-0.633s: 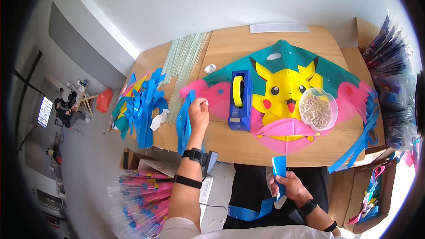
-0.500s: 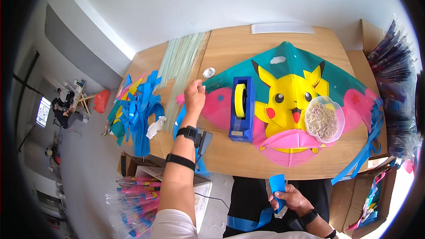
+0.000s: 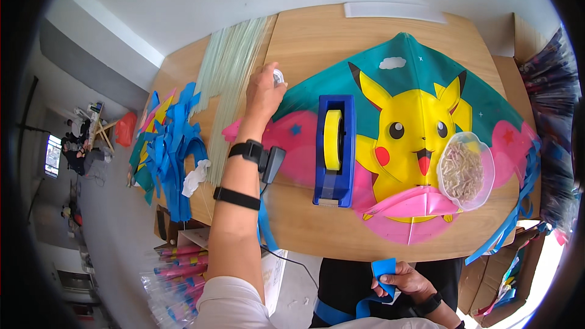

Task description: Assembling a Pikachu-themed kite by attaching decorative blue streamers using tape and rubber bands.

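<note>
blue strips [image 3: 173,158]: lying in a loose heap at the table's left end, on top of more coloured kite sheets
pale rods [image 3: 230,79]: fanned out flat just right of that heap, running toward the far edge
left hand [image 3: 263,92]: you're reaching it out across the wooden table [image 3: 317,42], fingers curled down over a small white roll [image 3: 278,75] — touching it, but I cannot tell whether they are actually gripping it
white roll: sitting at the kite's far left edge, just beside the rods
tape dispenser [image 3: 334,149]: blue, yellow roll in it, standing on the kite [image 3: 426,116] right of your forearm, well apart from the hand
kite: lying flat, teal and pink with a yellow cartoon figure, covering the table's right half
clear bowl [image 3: 465,169]: resting on the kite's right side, full of small pale pieces
right hand [image 3: 399,280]: you're holding it low, below the table's near edge — fingers pinched closed on a blue strip piece [image 3: 384,271]
</note>
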Available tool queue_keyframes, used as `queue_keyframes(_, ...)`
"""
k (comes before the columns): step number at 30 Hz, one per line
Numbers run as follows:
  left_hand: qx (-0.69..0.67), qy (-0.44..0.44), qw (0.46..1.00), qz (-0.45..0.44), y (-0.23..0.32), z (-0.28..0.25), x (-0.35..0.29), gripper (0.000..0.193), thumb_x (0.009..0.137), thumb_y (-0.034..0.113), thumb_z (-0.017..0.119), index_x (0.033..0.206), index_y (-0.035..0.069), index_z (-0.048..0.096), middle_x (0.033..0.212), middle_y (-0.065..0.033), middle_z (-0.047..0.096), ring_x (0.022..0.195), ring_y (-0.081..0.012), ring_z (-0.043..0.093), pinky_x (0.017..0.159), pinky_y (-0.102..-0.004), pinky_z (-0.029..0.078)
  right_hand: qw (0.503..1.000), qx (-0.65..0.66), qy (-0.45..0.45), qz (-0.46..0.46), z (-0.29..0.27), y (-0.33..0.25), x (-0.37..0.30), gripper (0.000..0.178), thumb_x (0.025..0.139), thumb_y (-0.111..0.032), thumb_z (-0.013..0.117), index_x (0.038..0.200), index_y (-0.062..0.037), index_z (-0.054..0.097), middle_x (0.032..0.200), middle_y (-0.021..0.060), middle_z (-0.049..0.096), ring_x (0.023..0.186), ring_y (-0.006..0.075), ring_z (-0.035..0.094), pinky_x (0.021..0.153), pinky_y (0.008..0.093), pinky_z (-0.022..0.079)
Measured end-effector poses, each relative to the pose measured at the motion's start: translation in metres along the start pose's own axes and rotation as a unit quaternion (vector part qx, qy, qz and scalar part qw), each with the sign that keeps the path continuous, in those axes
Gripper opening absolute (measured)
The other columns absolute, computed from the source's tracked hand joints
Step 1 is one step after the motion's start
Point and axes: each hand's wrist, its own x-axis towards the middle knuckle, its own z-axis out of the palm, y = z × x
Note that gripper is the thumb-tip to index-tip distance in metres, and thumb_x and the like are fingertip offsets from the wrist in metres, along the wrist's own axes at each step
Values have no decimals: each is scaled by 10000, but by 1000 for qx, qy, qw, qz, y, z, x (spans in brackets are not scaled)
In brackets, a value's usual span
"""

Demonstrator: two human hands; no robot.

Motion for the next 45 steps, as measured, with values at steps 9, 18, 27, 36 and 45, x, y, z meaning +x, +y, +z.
queue_keyframes(9,-23,-150,988,24,60,-32,-163,563,705,-41,677,1239,26,512,1281,-223,508,1184,-373,496,991,-403,418,998,-5,20,-66,14,3,-2,167,928,-163,587,957,-27,680,883,66,664,801,146,630,758,289,510)
queue_keyframes(18,187,-95,978,12,80,-44,-201,511,756,35,700,1245,103,563,1417,-189,358,1301,-395,340,1001,-485,355,992,-12,62,-113,23,2,-17,151,918,-167,607,924,-35,682,839,52,668,762,138,638,703,285,526)
queue_keyframes(27,-226,-12,962,-153,157,-72,-245,199,832,68,694,743,17,523,655,-8,504,572,-119,440,516,-271,366,964,77,142,-213,45,-5,-12,182,924,-175,604,943,-6,669,707,24,602,630,117,562,607,240,465)
queue_keyframes(36,-561,-130,765,-289,242,-29,-343,74,870,12,647,862,-57,623,820,-35,602,694,-60,545,609,-208,448,953,-11,189,-237,43,17,-18,140,911,-118,619,1000,-16,653,825,-1,634,754,47,541,671,205,453)
queue_keyframes(45,-538,-82,771,-332,263,-24,-344,133,798,-28,699,718,-4,596,686,42,541,640,-21,450,585,-190,372,933,16,225,-281,29,35,-13,167,942,-129,567,997,-1,660,855,-12,640,721,27,540,652,190,464)
